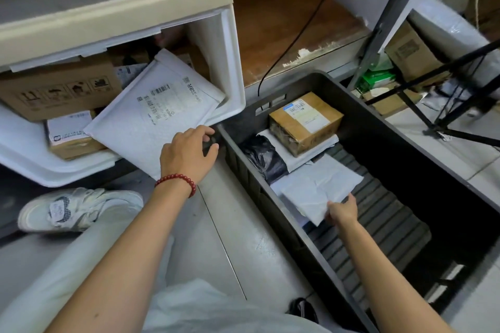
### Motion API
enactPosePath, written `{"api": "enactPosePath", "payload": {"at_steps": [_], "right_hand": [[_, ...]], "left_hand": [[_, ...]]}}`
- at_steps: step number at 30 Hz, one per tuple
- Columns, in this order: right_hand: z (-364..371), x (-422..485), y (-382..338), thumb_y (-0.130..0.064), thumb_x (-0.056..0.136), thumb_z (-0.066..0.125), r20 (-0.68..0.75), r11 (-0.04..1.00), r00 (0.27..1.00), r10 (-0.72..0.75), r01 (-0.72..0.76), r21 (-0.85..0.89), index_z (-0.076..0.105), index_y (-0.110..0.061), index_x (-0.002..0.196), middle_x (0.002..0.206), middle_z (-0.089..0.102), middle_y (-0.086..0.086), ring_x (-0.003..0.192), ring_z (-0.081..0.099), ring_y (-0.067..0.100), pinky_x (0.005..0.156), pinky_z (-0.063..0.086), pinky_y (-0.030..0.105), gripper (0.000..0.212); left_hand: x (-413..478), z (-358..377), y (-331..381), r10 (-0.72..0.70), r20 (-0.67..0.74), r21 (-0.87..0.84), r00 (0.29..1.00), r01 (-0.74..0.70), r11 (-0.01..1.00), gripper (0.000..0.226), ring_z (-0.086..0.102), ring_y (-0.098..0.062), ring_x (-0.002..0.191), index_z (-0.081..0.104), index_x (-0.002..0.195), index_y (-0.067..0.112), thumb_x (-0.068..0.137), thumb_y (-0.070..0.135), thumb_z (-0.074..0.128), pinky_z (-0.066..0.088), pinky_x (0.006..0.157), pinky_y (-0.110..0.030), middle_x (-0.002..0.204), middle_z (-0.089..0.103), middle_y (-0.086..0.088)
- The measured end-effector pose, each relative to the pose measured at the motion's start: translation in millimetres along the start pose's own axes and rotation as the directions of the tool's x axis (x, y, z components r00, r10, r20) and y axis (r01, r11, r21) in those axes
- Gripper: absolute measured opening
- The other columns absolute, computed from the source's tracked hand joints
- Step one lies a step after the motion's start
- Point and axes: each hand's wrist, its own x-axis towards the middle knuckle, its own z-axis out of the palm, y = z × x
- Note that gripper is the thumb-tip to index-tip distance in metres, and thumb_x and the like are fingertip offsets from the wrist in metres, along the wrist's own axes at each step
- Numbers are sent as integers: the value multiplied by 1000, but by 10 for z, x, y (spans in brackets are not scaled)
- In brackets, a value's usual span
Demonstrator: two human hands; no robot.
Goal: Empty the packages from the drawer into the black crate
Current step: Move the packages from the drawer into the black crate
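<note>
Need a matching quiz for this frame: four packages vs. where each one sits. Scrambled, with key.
1. bubble mailer
2. brown box
3. black bag
4. flat white mailer

A. black crate, pinched by right hand
B. crate, atop a white parcel
C. half out of drawer, left hand gripping it
D. crate, against wall nearest drawer

Pairs: 1-C, 2-B, 3-D, 4-A

Both arms outstretched; left grip [189, 151] fingers curled, palm down; right grip [341, 211] pinching.

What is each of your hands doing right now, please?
Left hand: grips the corner of the large white padded mailer.
Right hand: pinches the small crumpled white plastic mailer inside the black plastic crate.
</note>
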Motion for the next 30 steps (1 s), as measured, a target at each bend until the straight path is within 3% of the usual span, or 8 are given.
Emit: {"api": "enactPosePath", "payload": {"at_steps": [3, 8, 10, 12, 15, 21, 24, 30], "right_hand": [[199, 49, 185, 7, 87, 51, 67, 996, 995, 72, -69, -48, 40, -7, 136, 119, 59, 14, 105, 58, 36, 87, 52, 45, 52], [474, 35, 207, 15, 91, 46, 258, 968, 936, 239, -210, -135, 45, -7, 100, 92, 53, 12, 67, 49, 20, 32, 43, 17, 24], [541, 57, 157, 5, 95, 51, 314, 946, 898, 308, -255, -199, 43, -2, 116, 110, 52, 15, 80, 54, 22, 38, 48, 18, 23], [614, 128, 85, -12, 98, 55, 270, 919, 896, 351, -276, -280, 33, 6, 140, 139, 45, 18, 114, 51, 29, 73, 57, 30, 50], [697, 28, -179, -23, 97, 56, 35, 910, 978, 207, -180, -374, 5, 1, 153, 158, 18, 20, 141, 28, 36, 111, 30, 42, 79], [1086, -518, -832, -8, 97, 53, 161, 922, 908, -387, 384, 52, 47, -11, 127, 121, 62, 9, 98, 60, 15, 85, 50, 26, 31], [1404, -761, -991, -5, 96, 54, 387, 924, 840, -380, 324, 205, 51, -13, 118, 98, 67, 4, 83, 65, 10, 68, 54, 21, 24], [2064, -1143, -937, -4, 96, 55, 699, 950, 664, -266, 303, 73, 44, -1, 138, 118, 58, 3, 104, 57, 11, 90, 48, 26, 43]], "left_hand": [[-8, 22, -35, -4, 30, 35, 1000, 3, 999, 29, 53, -21, 109, 57, 121, 27, 93, 35, 54, 41, 86, -37, 115, 63, 7], [14, 19, -88, -19, 21, 51, 1000, 18, 999, 28, 53, -21, 110, 59, 119, 27, 93, 35, 54, 41, 86, -37, 114, 64, 6], [30, 30, -113, -29, 19, 66, 999, 28, 997, 29, 53, -21, 110, 58, 120, 27, 94, 37, 53, 41, 86, -36, 115, 63, 6], [49, 56, -147, -41, 21, 88, 999, 39, 995, 30, 52, -21, 111, 57, 121, 27, 94, 38, 53, 41, 87, -37, 117, 63, 4], [69, 96, -239, -49, 23, 170, 999, 45, 984, 38, 49, -22, 116, 53, 128, 27, 93, 41, 52, 41, 91, -38, 126, 57, 1], [167, 94, -437, -132, 37, 184, 991, 123, 975, 48, 42, -26, 124, 45, 136, 24, 92, 42, 54, 39, 95, -40, 136, 47, -3], [238, 66, -529, -99, 0, 225, 995, 97, 970, 50, 40, -26, 124, 44, 136, 24, 91, 41, 56, 37, 95, -40, 138, 44, -3], [425, -142, -789, -181, -73, 182, 981, 191, 964, 65, 28, -26, 136, 33, 145, 24, 88, 42, 60, 29, 106, -44, 151, 30, -3]]}}
